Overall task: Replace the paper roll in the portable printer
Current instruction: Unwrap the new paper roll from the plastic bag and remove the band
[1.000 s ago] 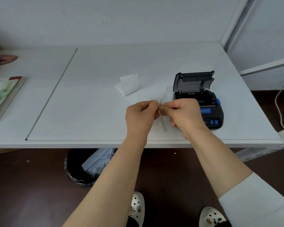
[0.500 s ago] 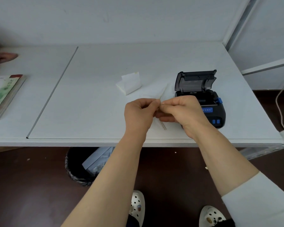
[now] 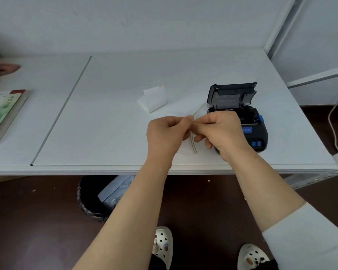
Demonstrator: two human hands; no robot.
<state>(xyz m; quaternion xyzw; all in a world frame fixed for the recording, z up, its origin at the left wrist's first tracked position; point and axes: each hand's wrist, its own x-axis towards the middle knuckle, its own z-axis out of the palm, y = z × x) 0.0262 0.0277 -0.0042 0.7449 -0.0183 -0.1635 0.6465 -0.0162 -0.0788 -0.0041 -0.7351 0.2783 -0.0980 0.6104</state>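
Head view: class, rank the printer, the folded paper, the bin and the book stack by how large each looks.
1. Bin, partly hidden under the table.
2. Printer, partly hidden by the hands; close to the bin, so unsure.
3. Book stack, cut off at the edge.
4. Folded paper.

1 head-worn wide-angle camera looks forward and steeply down over the near edge of a white table (image 3: 109, 133), close enough that both forearms fill the lower frame. The far edge meets the wall at top; floor and shoes (image 3: 162, 244) show below the near edge. Straight lines bow toward the frame's sides.
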